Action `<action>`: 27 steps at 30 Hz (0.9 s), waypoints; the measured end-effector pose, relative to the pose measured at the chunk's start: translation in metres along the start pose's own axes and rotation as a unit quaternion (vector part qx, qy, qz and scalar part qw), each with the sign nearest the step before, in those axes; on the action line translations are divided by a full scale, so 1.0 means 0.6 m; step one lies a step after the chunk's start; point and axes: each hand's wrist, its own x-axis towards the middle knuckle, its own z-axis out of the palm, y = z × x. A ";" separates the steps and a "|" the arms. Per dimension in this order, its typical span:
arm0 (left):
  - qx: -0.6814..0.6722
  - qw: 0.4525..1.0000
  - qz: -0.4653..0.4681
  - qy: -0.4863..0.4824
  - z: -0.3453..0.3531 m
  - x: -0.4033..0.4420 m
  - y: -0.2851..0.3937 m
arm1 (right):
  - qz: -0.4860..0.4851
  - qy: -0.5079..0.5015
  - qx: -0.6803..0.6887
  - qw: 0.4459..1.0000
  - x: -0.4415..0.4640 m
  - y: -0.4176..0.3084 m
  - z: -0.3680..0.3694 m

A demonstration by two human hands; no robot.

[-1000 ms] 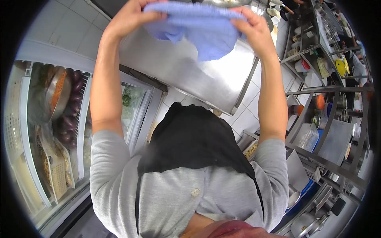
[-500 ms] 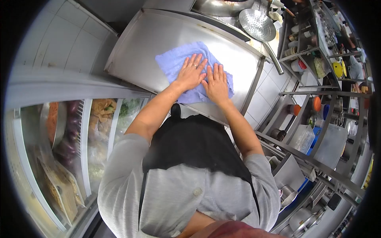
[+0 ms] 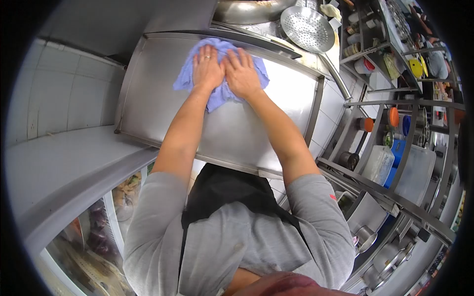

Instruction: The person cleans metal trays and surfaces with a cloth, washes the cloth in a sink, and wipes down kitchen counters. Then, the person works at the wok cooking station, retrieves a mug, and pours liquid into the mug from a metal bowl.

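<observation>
A crumpled blue cloth (image 3: 217,101) lies on the stainless steel counter (image 3: 237,135), towards its far edge. My left hand (image 3: 207,69) rests flat on the cloth with its fingers spread and a ring on one finger. Beside it, my right hand (image 3: 242,74) presses on the same cloth, palm down, fingers stretched out. The two hands touch or nearly touch at the thumbs. Neither hand grips the cloth.
Behind the counter sit a perforated metal strainer (image 3: 307,29) with a long handle and a large wok (image 3: 252,11). Metal shelving (image 3: 405,209) with pots and containers stands at the right. A glass-topped fridge (image 3: 106,232) with food is at the lower left.
The cloth, first held up by both hands, was laid on the counter. Since then both hands and the cloth have moved forward and left, and the cloth is more bunched.
</observation>
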 end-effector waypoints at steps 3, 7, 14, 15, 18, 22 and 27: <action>0.020 0.998 -0.049 0.044 0.011 0.015 0.019 | -0.006 -0.054 0.141 0.988 0.013 0.020 0.015; 0.009 0.998 -0.035 0.053 0.004 0.032 0.081 | 0.021 0.036 0.140 0.989 -0.026 0.069 0.016; -0.079 0.989 0.124 0.019 0.027 -0.009 0.246 | 0.183 0.026 0.047 0.982 -0.160 0.145 -0.051; -0.095 0.981 0.170 0.019 0.034 -0.014 0.267 | 0.211 0.020 0.004 0.977 -0.184 0.146 -0.053; -0.133 0.956 0.261 0.006 0.042 -0.023 0.306 | 0.260 0.025 -0.117 0.958 -0.234 0.125 -0.069; -0.140 0.947 0.287 -0.023 0.021 -0.037 0.286 | 0.223 0.017 -0.101 0.969 -0.266 0.090 -0.095; -0.142 0.971 0.193 -0.013 -0.004 -0.032 0.163 | 0.180 -0.012 -0.009 0.984 -0.223 0.041 -0.079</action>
